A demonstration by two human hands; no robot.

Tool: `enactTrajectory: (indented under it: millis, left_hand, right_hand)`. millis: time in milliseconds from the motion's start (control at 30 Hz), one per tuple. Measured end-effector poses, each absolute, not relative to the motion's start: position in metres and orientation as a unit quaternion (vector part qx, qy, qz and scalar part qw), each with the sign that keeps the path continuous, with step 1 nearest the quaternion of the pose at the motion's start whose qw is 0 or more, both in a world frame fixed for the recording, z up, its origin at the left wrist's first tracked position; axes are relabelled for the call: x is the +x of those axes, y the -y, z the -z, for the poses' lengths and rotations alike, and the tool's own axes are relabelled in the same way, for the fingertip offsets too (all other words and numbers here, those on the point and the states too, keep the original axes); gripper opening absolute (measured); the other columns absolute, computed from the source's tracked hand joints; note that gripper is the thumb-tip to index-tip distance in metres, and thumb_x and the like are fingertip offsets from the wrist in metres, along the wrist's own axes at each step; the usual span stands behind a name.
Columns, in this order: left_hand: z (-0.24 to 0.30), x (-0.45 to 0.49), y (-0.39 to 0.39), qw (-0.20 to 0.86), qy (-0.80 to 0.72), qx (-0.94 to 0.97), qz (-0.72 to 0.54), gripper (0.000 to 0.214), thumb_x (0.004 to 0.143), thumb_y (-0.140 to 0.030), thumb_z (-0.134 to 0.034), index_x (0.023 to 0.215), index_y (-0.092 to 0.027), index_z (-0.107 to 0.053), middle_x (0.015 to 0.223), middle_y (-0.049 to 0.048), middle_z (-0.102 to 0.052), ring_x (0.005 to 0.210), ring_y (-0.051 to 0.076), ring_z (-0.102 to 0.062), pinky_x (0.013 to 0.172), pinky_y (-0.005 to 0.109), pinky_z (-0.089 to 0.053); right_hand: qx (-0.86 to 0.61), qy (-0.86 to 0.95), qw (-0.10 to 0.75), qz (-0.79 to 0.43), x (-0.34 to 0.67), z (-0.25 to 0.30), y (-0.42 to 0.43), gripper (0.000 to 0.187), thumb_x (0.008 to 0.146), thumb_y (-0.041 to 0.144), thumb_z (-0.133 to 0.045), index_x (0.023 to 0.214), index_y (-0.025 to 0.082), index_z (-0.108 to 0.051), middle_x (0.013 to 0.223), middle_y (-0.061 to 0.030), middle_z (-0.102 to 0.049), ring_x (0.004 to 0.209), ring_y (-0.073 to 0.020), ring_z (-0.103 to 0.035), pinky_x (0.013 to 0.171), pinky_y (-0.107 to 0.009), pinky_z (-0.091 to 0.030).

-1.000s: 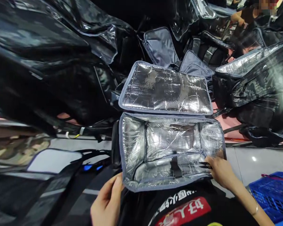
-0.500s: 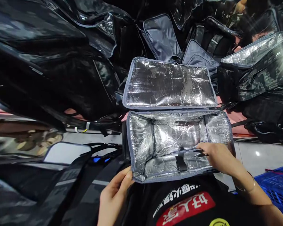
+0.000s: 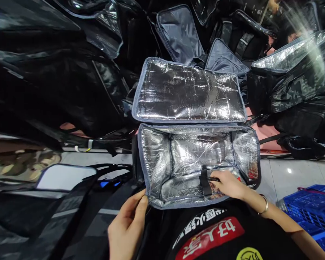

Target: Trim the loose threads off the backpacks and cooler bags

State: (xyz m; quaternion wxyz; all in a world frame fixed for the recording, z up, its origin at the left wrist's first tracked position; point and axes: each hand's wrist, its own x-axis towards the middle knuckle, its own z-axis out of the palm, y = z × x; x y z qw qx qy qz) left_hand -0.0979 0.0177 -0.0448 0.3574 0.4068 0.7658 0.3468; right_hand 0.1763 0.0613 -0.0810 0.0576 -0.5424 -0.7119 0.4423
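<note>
An insulated bag (image 3: 203, 146) with a silver foil lining lies open in front of me, its foil-lined lid (image 3: 189, 92) folded back. My left hand (image 3: 131, 220) pinches the grey-blue bound rim at the near left corner, thumb on top. Inside the bag, my right hand (image 3: 230, 185) is closed by the near wall, beside a black strap (image 3: 205, 180). From its fingertips sticks a small dark tool (image 3: 213, 178), whose exact kind is not clear. The fingers' undersides are hidden.
Dark camouflage bags (image 3: 300, 86) are heaped across the pink-covered table behind. More black bags (image 3: 56, 216) stand at the left, one showing a white panel (image 3: 66, 177). Blue plastic crates (image 3: 308, 206) sit on the tiled floor at the right.
My right hand has moved left along the near wall to the black strap, with the dark tool at its fingers. My left hand keeps its pinch on the corner. The whole view shifts slightly.
</note>
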Motion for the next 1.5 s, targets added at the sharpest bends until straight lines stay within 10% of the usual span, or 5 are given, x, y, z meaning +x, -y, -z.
enactTrajectory:
  millis: [133,300,533,1033,1500]
  left_hand:
    - [0.036,-0.081,-0.029,0.085,-0.745,0.553,-0.363,0.034,0.08,-0.037,-0.051,0.106,-0.016,-0.06,0.114,0.012,-0.061,0.103,0.026,-0.056,0.095,0.041,-0.04]
    - [0.065,-0.041,-0.05,0.419,-0.646,0.598,-0.224,0.038,0.08,-0.043,-0.048,0.108,-0.019,-0.058,0.073,0.0028,-0.067,0.064,0.02,-0.063,0.064,0.031,-0.048]
    - [0.107,0.005,-0.044,0.606,-0.577,0.461,-0.294,0.042,0.07,-0.033,-0.056,0.109,-0.018,-0.051,0.073,0.0001,-0.061,0.071,0.018,-0.059,0.072,0.033,-0.047]
    - [0.115,0.001,-0.036,0.678,-0.548,0.368,-0.324,0.044,0.07,-0.036,-0.061,0.106,-0.017,-0.046,0.071,-0.0019,-0.058,0.065,0.013,-0.053,0.067,0.027,-0.044]
    - [0.114,0.005,-0.036,0.698,-0.496,0.43,-0.287,0.057,0.073,-0.03,-0.052,0.125,-0.013,-0.035,0.091,0.0055,-0.066,0.086,0.019,-0.061,0.082,0.032,-0.043]
  right_hand:
    - [-0.545,0.696,0.097,-0.457,0.172,0.09,-0.056,0.014,0.088,0.021,-0.048,0.083,0.02,-0.061,0.073,-0.0008,-0.063,0.069,-0.0157,-0.059,0.064,-0.024,-0.04]
    - [-0.58,0.669,0.163,-0.436,0.172,0.095,-0.057,0.012,0.086,0.022,-0.048,0.094,0.02,-0.056,0.089,-0.0022,-0.062,0.083,-0.0174,-0.058,0.075,-0.029,-0.042]
    - [-0.602,0.637,0.23,-0.424,0.177,0.103,-0.055,0.021,0.089,0.025,-0.043,0.109,0.02,-0.046,0.103,-0.0052,-0.057,0.095,-0.018,-0.055,0.086,-0.034,-0.042]
    - [-0.554,0.749,0.122,-0.342,0.178,0.107,-0.052,0.016,0.087,0.015,-0.049,0.1,0.018,-0.057,0.092,-0.0053,-0.06,0.084,-0.0182,-0.056,0.074,-0.029,-0.043]
    - [-0.528,0.679,0.244,-0.448,0.173,0.117,-0.066,0.017,0.072,0.016,-0.07,0.088,0.021,-0.065,0.087,-0.001,-0.062,0.086,-0.0158,-0.057,0.08,-0.028,-0.043]
